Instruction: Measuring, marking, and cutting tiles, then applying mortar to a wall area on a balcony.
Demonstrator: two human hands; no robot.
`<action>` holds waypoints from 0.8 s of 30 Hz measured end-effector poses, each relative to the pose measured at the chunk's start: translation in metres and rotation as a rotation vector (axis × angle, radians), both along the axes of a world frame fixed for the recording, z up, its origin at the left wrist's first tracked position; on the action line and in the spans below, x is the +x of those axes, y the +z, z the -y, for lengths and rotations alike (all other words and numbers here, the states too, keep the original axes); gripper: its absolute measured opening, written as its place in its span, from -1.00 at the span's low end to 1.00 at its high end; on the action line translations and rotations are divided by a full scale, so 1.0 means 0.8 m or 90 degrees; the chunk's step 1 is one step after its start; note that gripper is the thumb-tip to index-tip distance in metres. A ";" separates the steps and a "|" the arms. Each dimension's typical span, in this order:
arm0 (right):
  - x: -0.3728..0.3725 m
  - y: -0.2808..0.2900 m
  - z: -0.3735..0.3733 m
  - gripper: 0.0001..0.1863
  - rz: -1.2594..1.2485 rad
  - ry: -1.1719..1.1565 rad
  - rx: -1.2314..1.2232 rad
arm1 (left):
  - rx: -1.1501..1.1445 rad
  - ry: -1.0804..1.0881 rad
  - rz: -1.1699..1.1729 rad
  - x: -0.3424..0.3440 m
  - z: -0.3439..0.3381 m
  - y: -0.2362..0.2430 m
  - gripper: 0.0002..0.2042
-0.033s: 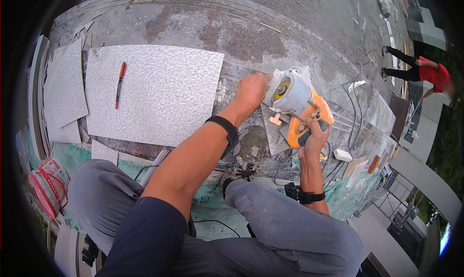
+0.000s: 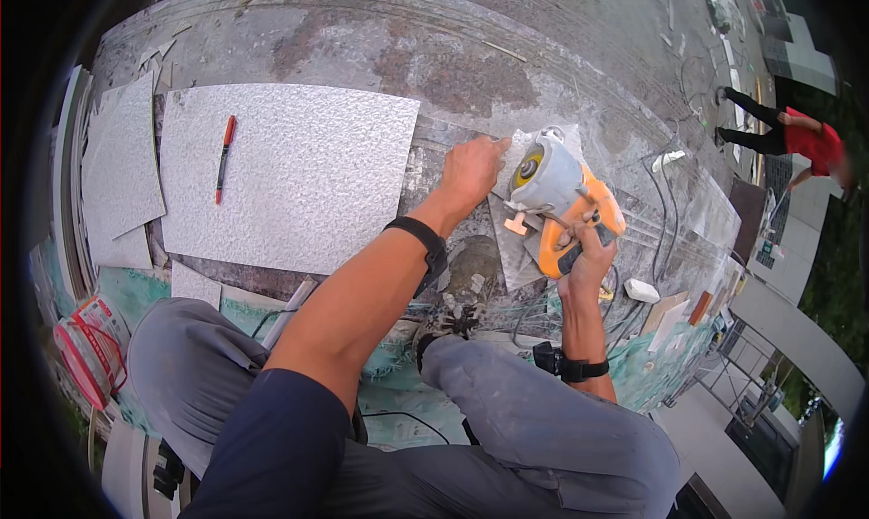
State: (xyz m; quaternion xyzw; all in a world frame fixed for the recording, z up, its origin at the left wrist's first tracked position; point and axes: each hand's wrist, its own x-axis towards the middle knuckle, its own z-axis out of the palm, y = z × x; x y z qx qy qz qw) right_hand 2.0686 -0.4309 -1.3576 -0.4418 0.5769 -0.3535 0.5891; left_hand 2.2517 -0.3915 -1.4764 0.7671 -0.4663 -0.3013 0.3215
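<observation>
My right hand (image 2: pixel 588 258) is wrapped round the rear handle of an orange and grey tile cutter (image 2: pixel 554 186), its round yellow-centred blade hub facing left. The cutter rests over a pale, speckled tile piece (image 2: pixel 516 255), hiding much of it. At that piece's upper left edge is my left hand (image 2: pixel 471 175), fingers curled with the tips on the tile; the contact under them is partly hidden. Further left a large pale speckled tile (image 2: pixel 299 175) lies flat, and a red and black marker pen (image 2: pixel 224 160) rests on it.
Cut tile pieces (image 2: pixel 122 171) lie at the far left, above a red and white bucket (image 2: pixel 90 352). Cables (image 2: pixel 665 216) and a white block (image 2: pixel 642 290) are to the right of the cutter. A person in red (image 2: pixel 808 143) stands at the far right. My shoe (image 2: pixel 475 270) is between my arms.
</observation>
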 end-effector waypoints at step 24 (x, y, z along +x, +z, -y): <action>0.000 0.001 -0.025 -0.76 -0.006 -0.037 0.010 | -0.006 0.013 0.008 -0.002 -0.005 -0.004 -0.64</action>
